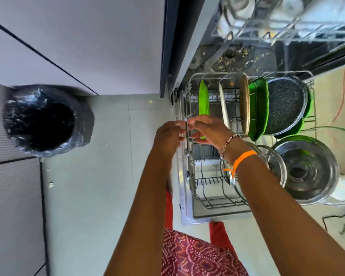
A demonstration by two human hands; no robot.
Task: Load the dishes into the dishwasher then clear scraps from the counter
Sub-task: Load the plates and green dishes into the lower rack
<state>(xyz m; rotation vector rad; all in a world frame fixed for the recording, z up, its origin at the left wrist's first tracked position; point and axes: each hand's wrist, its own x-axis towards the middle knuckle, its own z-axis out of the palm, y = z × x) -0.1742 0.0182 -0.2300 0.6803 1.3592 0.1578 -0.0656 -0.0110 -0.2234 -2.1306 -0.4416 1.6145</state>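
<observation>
Both hands meet at the lower rack's [207, 188] left rim: left hand [168, 134] and right hand [205, 129] pinch a thin dark utensil [186, 134], blurred. Just beyond the fingertips stands a green plate [204, 100]. Best lower the utensil slowly between the wires.

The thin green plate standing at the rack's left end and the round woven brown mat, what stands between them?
In the head view, one white plate stands on edge between the green plate and the woven mat.

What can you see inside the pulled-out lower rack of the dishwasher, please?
The lower rack holds a green plate, a white plate, a woven-looking disc, green trays, a speckled dark pan and steel bowls. The right hand and forearm cover part of its middle.
</observation>
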